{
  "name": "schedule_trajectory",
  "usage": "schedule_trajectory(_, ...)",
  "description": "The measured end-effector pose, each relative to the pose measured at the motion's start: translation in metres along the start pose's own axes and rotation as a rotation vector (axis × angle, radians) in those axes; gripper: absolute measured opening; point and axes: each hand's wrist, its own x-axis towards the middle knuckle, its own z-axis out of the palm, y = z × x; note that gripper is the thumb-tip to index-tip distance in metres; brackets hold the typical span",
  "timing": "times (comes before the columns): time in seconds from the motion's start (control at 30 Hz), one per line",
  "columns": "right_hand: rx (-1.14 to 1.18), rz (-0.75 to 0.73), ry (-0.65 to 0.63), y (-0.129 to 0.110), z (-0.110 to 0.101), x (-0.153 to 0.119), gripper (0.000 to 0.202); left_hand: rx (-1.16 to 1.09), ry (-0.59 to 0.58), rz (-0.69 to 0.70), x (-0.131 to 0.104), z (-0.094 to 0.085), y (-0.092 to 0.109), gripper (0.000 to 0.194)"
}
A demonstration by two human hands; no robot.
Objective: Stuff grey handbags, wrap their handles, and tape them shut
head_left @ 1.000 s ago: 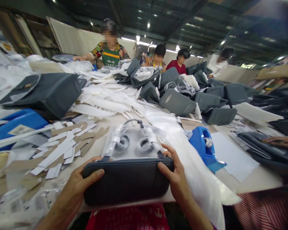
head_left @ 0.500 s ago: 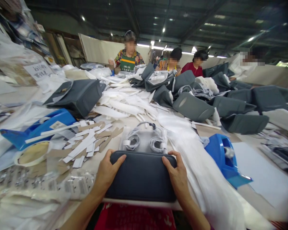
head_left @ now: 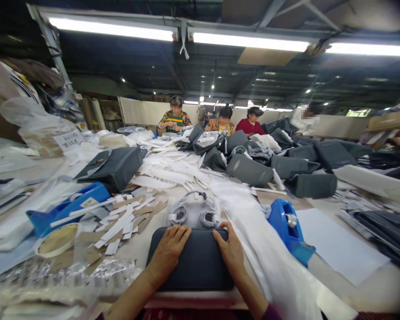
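Note:
A dark navy, rounded rectangular bag (head_left: 200, 271) lies at the near edge of the table. My left hand (head_left: 170, 249) rests palm down on its left part, fingers extended together toward the top edge. At the top right corner, my right hand (head_left: 229, 246) grips the bag, thumb on the face and fingers over the edge. Just beyond the bag are two coiled grey straps or cords with white wraps (head_left: 209, 218), lying on clear plastic. Their attachment to the bag is hidden.
Blue tape dispensers stand left (head_left: 66, 209) and right (head_left: 286, 226). Paper strips (head_left: 126, 220) and a tape roll (head_left: 56, 240) lie left, white foam sheeting (head_left: 253, 231) right. A dark bag (head_left: 115, 166) and a bag pile (head_left: 250, 169) sit farther back. Several people work across the table.
My left hand has shifted from the bag's top left corner onto its face. My right hand still holds the right corner. The view has tilted upward, showing more ceiling lights.

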Motion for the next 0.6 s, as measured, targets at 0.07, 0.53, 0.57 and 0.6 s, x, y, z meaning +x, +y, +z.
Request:
schedule_trajectory(0.07, -0.147, -0.078, 0.049, -0.007, -0.003, -0.004, 0.023, -0.030, -0.032, 0.032, 0.000, 0.003, -0.002, 0.067)
schedule_trajectory(0.53, -0.451, -0.764, -0.047, -0.042, 0.064, 0.004, 0.022, -0.343, -0.052, -0.083, 0.003, 0.003, -0.005, 0.049)
schedule_trajectory(0.57, -0.456, -0.762, -0.046, -0.040, 0.067, 0.004, 0.022, -0.378, -0.040, -0.089, 0.004, 0.002, -0.005, 0.047)
schedule_trajectory(0.6, -0.451, -0.764, -0.050, -0.038, 0.069, 0.004, 0.022, -0.416, -0.028, -0.099, 0.004, 0.000, -0.005, 0.046)
